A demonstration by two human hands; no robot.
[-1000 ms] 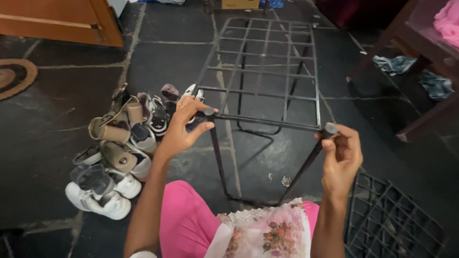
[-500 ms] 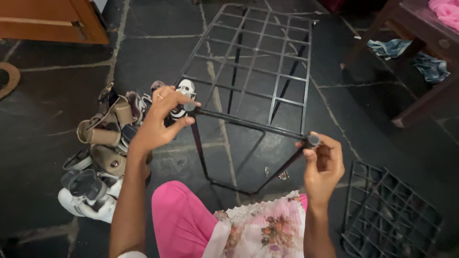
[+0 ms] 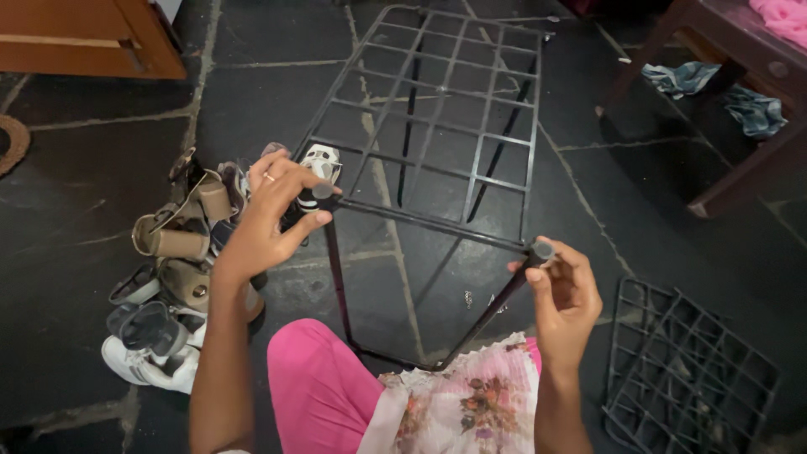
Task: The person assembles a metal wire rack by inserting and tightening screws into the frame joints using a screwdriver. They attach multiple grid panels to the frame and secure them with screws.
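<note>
Black metal rack frame [image 3: 437, 168] is lying long-axis away from the person, over the stone floor. Left hand [image 3: 269, 220] is gripping its near-left corner; right hand [image 3: 565, 296] is pinching the near-right corner post, equally close.

a metal rack [image 3: 437, 143] stands on the floor in the middle; a pile of shoes [image 3: 168, 269] lies left of it, a loose grid panel [image 3: 689, 370] right, a wooden table [image 3: 740, 92] beyond.
</note>
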